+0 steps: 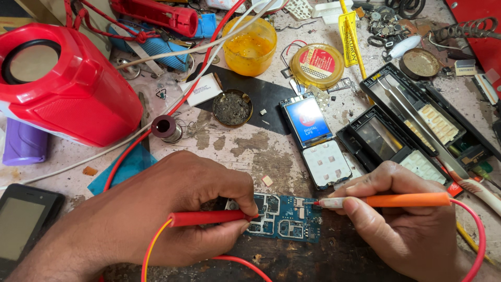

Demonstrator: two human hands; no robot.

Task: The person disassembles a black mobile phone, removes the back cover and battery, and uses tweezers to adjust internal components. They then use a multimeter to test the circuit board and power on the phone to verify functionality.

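tabletop [245,143]: worn, stained, crowded with parts and tools. red speaker [62,86] at far left, the biggest item; two opened black phone shells [417,125] at right; yellow tub [250,47] and round tin [317,65] at the back; lit phone screen with keypad [315,141] mid-bench, just beyond the board.

left hand [172,214]: fingers curled tight around the red probe [209,218], pinched near its front, tip down on the left part of the board. the hand also rests on the board's left edge.

right hand [402,224]: closed in a pen grip on the orange probe [386,200], white tip touching the board's upper right edge.

board [284,216]: small blue circuit board, flat on the near edge of the tabletop, between the two hands. judged light, thin, stiff but brittle; the fine surface parts look easy to knock off, and it would likely slide under a probe push. best held by bare edges or corners, pressed flat, never by the populated face.

probes: slim, rigid, light; trailing red leads [469,230] could tug them.
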